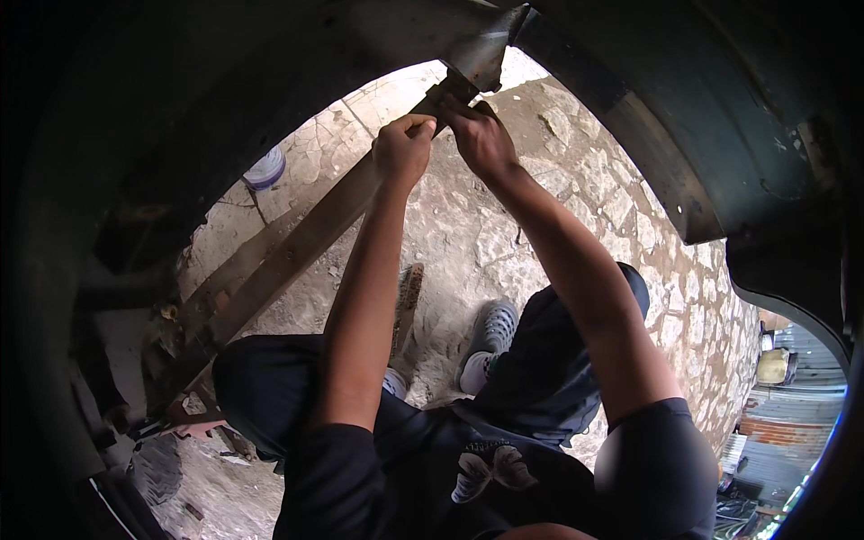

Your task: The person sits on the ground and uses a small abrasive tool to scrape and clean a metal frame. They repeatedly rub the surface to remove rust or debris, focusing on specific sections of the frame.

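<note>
A long metal bar (310, 236) runs diagonally from the lower left up to a bent sheet-metal bracket (478, 57) at the top centre. My left hand (403, 150) is at the bar's upper part, its thumb and fingers pinched together; whether something thin lies between them is too small to tell. Close by on the right, my right hand (482, 138) has its fingers curled at the dark end of the bar, just below the bracket. Its fingertips are partly hidden in shadow, so what they grip cannot be made out.
Dark curved metal panels (675, 101) surround the view above and at both sides. A white and purple tub (265, 169) stands on the paving at left. A flat perforated strip (407, 304) lies on the stony ground near my shoe (496, 327). Corrugated sheets (786, 412) stand at far right.
</note>
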Motion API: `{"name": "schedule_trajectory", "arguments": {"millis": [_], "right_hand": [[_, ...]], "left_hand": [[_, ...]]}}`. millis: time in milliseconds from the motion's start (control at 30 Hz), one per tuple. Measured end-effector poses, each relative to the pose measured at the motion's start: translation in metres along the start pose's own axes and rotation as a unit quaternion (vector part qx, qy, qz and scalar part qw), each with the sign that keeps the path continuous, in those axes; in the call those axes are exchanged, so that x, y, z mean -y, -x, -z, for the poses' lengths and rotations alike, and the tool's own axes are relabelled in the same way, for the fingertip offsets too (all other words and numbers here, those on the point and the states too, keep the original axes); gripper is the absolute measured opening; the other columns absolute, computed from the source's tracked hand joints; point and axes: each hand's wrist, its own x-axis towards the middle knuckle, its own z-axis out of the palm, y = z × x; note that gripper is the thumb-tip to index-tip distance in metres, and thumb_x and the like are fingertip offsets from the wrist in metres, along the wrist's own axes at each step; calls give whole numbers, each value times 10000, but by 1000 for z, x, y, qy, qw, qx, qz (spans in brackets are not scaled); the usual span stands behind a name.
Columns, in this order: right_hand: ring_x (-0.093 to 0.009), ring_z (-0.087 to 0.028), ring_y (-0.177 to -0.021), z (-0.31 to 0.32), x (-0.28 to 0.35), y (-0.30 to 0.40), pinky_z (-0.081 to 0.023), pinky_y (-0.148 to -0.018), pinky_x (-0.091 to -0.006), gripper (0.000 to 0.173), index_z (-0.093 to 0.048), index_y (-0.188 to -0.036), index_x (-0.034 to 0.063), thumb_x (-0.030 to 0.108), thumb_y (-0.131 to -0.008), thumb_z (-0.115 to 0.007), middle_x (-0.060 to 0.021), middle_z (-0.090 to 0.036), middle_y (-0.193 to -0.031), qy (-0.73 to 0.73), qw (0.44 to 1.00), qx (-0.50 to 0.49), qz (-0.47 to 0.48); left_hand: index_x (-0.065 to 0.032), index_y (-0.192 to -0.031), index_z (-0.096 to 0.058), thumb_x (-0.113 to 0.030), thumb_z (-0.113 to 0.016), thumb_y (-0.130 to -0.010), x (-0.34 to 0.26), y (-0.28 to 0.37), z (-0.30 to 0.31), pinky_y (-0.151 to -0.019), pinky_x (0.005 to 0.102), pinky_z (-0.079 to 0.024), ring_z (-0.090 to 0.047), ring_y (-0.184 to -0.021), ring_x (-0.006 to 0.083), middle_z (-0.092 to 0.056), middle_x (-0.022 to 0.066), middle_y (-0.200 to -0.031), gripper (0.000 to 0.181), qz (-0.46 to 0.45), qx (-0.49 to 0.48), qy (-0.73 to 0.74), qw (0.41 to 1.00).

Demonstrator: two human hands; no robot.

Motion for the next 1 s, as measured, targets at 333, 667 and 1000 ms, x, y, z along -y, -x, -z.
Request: {"name": "schedule_trajectory", "arguments": {"millis": [333,667,1000], "right_hand": [[-407,-709,-1072,9,9,11,-588,-937,-459,392,-713,-1291,88,49,-955,-516,-143,-670,-1394,26,999,27,-12],[-395,-710,-997,4,1,10,-597,-903,-433,398,-686,-1328,106,83,-978,-497,-112,-682,-1379,23,1000,5,11],[-374,-699,-935,13,8,20,-609,-831,-437,366,-713,-1271,105,55,-958,-532,-107,-707,-1338,27,999,-1,-22]], "left_hand": [[-79,-1092,-821,-274,-739,-934,10,0,5,-916,341,-555,-752,-977,224,-808,109,-1043,265,16,-12,-5,1000],[-83,-1079,-825,-256,-744,-933,9,-2,13,-875,320,-558,-752,-923,185,-814,70,-994,241,11,-44,18,999],[-78,-1047,-820,-259,-738,-931,9,4,3,-887,350,-565,-762,-925,229,-806,103,-984,230,-2,-23,16,1000]]}}
